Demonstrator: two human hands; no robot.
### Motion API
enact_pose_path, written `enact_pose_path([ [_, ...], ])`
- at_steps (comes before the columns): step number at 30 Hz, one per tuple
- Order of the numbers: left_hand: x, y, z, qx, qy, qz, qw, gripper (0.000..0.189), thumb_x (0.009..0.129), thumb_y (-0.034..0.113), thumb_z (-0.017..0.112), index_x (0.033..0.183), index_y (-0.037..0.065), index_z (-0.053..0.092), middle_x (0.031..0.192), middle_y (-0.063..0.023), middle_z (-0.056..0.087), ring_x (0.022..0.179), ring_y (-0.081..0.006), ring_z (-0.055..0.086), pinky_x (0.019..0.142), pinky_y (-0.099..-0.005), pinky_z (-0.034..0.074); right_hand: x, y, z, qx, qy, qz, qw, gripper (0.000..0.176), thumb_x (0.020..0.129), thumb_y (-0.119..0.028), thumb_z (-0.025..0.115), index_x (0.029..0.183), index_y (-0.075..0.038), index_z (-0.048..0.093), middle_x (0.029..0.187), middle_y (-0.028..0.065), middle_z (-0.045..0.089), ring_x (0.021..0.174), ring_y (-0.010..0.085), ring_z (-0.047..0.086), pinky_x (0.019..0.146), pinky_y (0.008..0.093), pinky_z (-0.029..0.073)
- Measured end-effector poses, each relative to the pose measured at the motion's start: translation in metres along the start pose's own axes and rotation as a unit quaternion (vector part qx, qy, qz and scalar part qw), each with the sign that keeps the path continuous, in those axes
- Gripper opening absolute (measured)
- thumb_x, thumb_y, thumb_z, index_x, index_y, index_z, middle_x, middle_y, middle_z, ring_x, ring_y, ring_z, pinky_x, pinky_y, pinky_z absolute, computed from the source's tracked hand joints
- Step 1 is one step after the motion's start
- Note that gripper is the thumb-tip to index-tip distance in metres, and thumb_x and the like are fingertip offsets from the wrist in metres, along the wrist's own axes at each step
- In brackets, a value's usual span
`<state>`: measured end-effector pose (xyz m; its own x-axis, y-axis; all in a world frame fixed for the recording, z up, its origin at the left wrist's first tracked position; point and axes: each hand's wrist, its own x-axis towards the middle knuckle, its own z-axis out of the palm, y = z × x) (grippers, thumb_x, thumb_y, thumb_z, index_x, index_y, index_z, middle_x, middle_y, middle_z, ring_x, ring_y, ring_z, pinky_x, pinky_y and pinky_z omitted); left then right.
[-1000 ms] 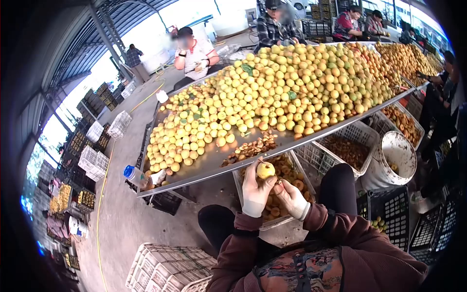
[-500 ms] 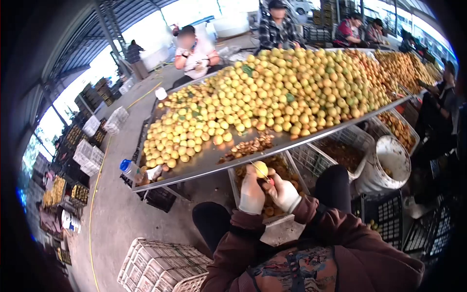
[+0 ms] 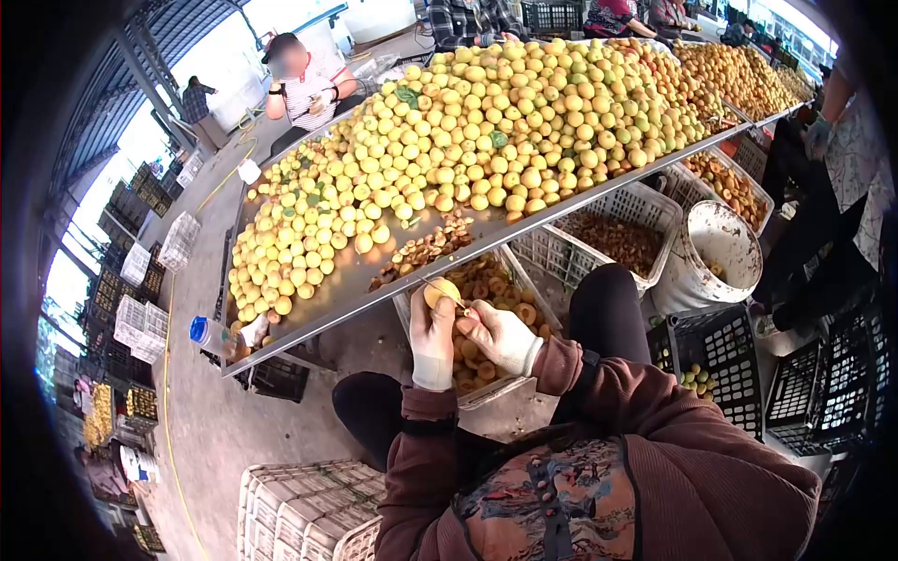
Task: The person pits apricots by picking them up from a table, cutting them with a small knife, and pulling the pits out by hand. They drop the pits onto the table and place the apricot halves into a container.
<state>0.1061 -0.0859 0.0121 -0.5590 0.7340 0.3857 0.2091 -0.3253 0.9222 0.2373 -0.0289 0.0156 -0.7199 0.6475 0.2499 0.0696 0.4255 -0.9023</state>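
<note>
In my gloved left hand (image 3: 433,344) is a yellow apricot (image 3: 441,293), pinched between thumb and fingers. My gloved right hand (image 3: 503,335) is closed close beside it, around a small thin-bladed knife (image 3: 455,302) whose blade lies across the fruit. The knife's handle is mostly hidden by my fingers. Both hands are over a white crate (image 3: 486,396) of cut apricots (image 3: 487,286), just off the near edge of a metal table (image 3: 323,313). Small brown pieces (image 3: 430,248), perhaps pits, lie on the metal beyond my hands.
A large heap of whole apricots (image 3: 486,131) covers much of the table. To the right stand a crate of brown scraps (image 3: 608,234), a white bucket (image 3: 718,252) and a black crate (image 3: 720,360). A bottle (image 3: 217,338) is at the left corner. Another person (image 3: 309,89) sits across.
The view has shifted, so the table sits higher and farther left. My hands remain together at the apricot, with the knife now slanting across it.
</note>
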Motion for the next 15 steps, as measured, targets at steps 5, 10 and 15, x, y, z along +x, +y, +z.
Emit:
enact_pose_path([
  [5, -0.005, 0.043, 0.008, -0.112, -0.028, -0.142, 0.983, 0.029, 0.102, 0.026, 0.045, 0.115, 0.001, 0.052, 0.096, -0.0078, 0.063, 0.084, -0.015, 0.06, 0.08, -0.0272, 0.05, 0.005, -0.001, -0.003, -0.117, -0.012, 0.002, 0.993, 0.031, 0.094, -0.03, 0.053, 0.111, -0.006, 0.046, 0.081, 0.0207, 0.065, 0.077, 0.0413, 0.063, 0.065, 0.0452, 0.051],
  [10, -0.015, 0.024, 0.013, 0.114, -0.058, -0.059, 0.99, 0.026, 0.101, 0.01, 0.043, 0.123, -0.002, 0.039, 0.1, -0.0086, 0.062, 0.087, -0.0158, 0.061, 0.079, -0.0267, 0.051, 0.001, 0.019, 0.0, -0.145, -0.01, -0.017, 0.989, 0.044, 0.093, -0.032, 0.055, 0.128, -0.008, 0.04, 0.077, 0.0202, 0.064, 0.069, 0.041, 0.063, 0.059, 0.0467, 0.05],
  [15, -0.014, 0.007, -0.002, -0.262, 0.013, -0.196, 0.945, 0.027, 0.102, 0.014, 0.04, 0.124, -0.001, 0.039, 0.097, -0.0092, 0.06, 0.093, -0.021, 0.062, 0.082, -0.0306, 0.052, -0.008, 0.029, 0.0, -0.179, -0.008, -0.086, 0.98, 0.033, 0.091, -0.036, 0.06, 0.101, -0.007, 0.049, 0.071, 0.018, 0.062, 0.067, 0.04, 0.063, 0.057, 0.0449, 0.05],
])
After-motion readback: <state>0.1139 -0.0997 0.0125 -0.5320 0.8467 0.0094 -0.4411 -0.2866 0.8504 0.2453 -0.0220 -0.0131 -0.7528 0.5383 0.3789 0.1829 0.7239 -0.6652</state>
